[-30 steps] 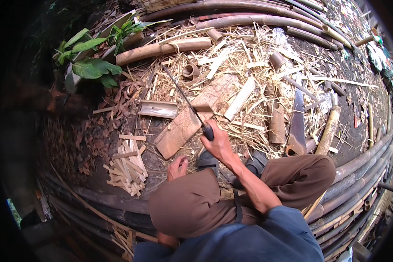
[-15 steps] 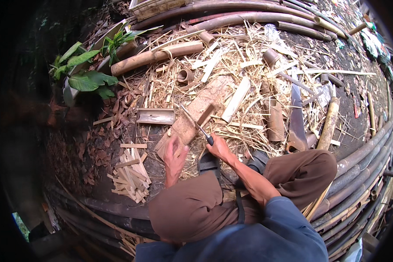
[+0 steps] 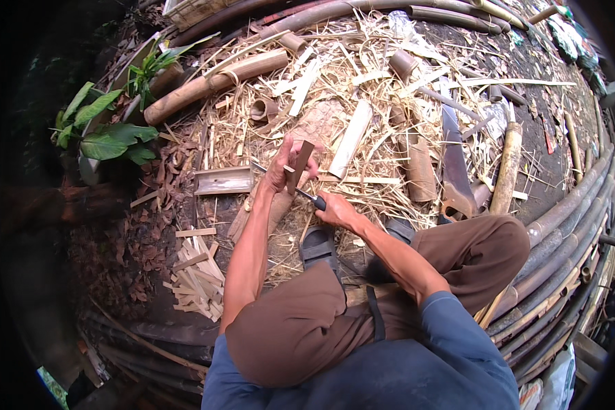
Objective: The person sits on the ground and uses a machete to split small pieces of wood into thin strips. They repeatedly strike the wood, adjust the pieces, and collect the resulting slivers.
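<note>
Head camera: Knife [image 3: 307,195] and bamboo piece [image 3: 305,158] held close above a littered ground

A seated worker holds a short brown bamboo piece in the left hand [image 3: 280,168], raised over a plank [image 3: 320,121], its fingers curled snugly about the sides. The right hand [image 3: 336,210] closes fully round the knife's black handle. The blade slants away up and left, partly hidden behind the left hand and the piece; whether its edge touches the bamboo cannot be told.

Good work at this step probably calls for a firm left grip, fingers well off the blade's line, and short, controlled pressure from the right wrist rather than a swing. Resting the piece on the plank would likely steady it, and the stroke should run clear of the knees and the near sandal [image 3: 319,247].

Around the hands, a bamboo trough [image 3: 223,180] lies beside the plank to the left, with a heap of pale sticks [image 3: 201,275] nearer the left knee. A pale split length [image 3: 352,140] and loose shavings [image 3: 383,198] crowd the right. Beyond them rest a brown bamboo tube [image 3: 420,171] and a saw [image 3: 455,147], both apart from the hands.
</note>
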Tool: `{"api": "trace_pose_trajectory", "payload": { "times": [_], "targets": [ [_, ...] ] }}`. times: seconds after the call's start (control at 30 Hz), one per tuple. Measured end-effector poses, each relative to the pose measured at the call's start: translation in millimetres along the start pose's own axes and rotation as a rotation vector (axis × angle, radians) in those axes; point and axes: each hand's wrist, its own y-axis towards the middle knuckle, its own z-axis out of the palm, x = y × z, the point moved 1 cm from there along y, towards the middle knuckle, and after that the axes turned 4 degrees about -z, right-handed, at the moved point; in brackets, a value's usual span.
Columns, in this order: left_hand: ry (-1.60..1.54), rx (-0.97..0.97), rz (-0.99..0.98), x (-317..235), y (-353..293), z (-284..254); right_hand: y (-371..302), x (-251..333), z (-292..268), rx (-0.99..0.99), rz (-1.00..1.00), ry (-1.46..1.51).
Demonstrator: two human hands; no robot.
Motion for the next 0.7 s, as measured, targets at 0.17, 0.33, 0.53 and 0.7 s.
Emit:
{"api": "trace_pose_trajectory", "payload": {
  "times": [0.17,0.33,0.53,0.7],
  "targets": [
    [0.018,-0.094,0.011,8,8,12,-1,-11,-1,-0.018,0.028,-0.118],
    [0.170,-0.331,0.182,12,23,7,7,-6,-10,0.003,-0.082,-0.388],
    [0.072,-0.541,0.274,-7,8,-31,-38,-2,3,-0.114,-0.057,-0.049],
    [-0.391,-0.893,0.621,7,-49,-69,-92,16,7,-0.190,0.009,-0.088]
  ]
}}
